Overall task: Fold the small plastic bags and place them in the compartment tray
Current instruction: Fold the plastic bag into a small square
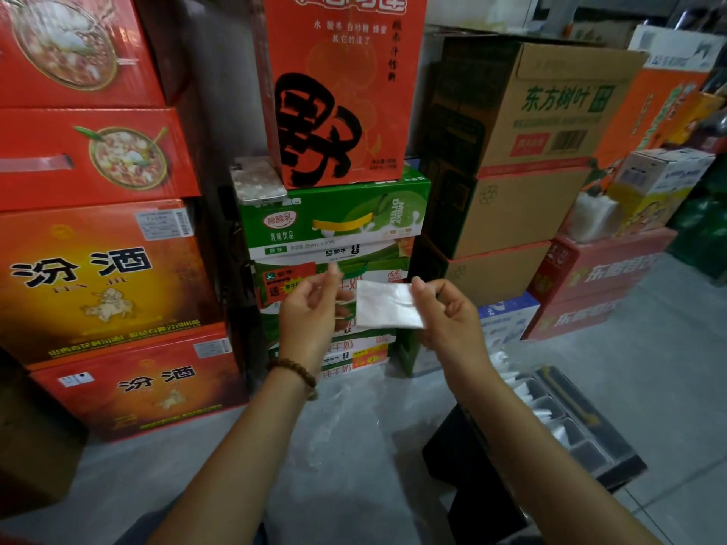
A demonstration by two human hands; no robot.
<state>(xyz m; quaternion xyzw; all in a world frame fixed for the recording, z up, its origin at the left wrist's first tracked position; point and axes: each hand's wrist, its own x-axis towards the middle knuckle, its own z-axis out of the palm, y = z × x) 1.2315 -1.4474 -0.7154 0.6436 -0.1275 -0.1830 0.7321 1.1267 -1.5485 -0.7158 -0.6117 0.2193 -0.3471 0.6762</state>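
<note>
Head view, plastic bag (pixel 387 304) pinched by right hand (pixel 448 320)

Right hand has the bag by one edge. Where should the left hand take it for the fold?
Probably pinch the free left edge of the small plastic bag, coming from the left. The right hand pinches its right edge, so the sheet is held flat facing the camera, and the left hand is beside that edge.

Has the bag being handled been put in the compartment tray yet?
No: the right hand pinches the plastic bag in the air, well apart from the compartment tray.
</note>
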